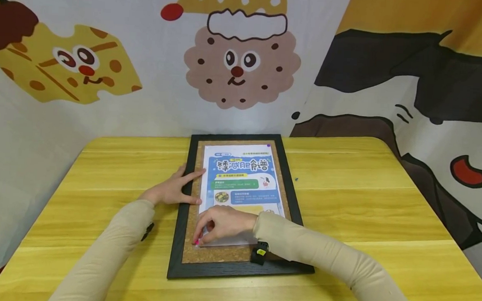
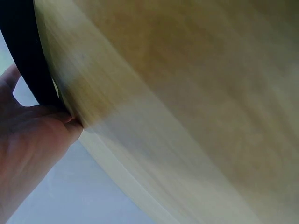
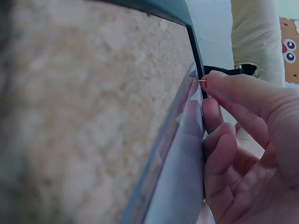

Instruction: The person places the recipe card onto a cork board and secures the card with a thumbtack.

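Note:
A printed sheet (image 1: 244, 198) with a blue design lies on a cork board (image 1: 215, 256) in a black frame (image 1: 206, 271). With thumb and forefinger, my right hand (image 1: 226, 222) pinches a pink push pin (image 1: 196, 242) at the sheet's lower left corner. In the right wrist view the pin's thin metal needle (image 3: 202, 80) shows beside the sheet's clear, shiny corner (image 3: 194, 93). My left hand (image 1: 171, 188) reaches over the frame's left side, its spread fingers touching the sheet's left edge. A purple pin (image 1: 268, 145) sits at the sheet's upper right corner.
The board lies on a yellow wood-grain table (image 1: 361, 197), its far end near the cartoon-printed curtain (image 1: 153, 114). A tiny blue object (image 1: 296, 179) lies right of the frame. A black strap (image 1: 260, 254) is on the right wrist.

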A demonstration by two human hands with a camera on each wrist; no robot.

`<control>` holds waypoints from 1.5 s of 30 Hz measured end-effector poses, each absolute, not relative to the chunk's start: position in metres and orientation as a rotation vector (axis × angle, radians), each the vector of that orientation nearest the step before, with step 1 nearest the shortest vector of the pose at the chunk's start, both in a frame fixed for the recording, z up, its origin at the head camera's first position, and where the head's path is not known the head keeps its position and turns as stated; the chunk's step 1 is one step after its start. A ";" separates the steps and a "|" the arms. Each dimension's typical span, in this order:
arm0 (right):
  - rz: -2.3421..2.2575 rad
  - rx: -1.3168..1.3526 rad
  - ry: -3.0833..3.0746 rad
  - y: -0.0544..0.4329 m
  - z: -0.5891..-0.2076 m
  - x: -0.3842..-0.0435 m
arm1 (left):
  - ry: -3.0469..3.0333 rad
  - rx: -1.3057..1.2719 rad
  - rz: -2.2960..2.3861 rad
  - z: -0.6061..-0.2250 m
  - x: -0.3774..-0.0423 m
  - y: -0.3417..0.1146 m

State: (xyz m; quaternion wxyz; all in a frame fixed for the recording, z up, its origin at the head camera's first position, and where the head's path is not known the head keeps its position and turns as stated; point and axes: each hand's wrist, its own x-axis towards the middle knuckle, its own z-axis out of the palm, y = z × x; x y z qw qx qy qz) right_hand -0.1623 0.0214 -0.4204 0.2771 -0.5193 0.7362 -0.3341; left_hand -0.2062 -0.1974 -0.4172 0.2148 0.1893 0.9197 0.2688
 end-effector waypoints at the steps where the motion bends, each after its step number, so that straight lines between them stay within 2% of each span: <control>1: -0.902 -1.394 1.971 0.022 -0.420 -0.162 | 2.550 0.522 0.747 -0.417 -0.206 -0.197; 45: -0.802 -1.495 2.017 0.018 -0.415 -0.161 | 2.553 0.525 0.760 -0.418 -0.207 -0.199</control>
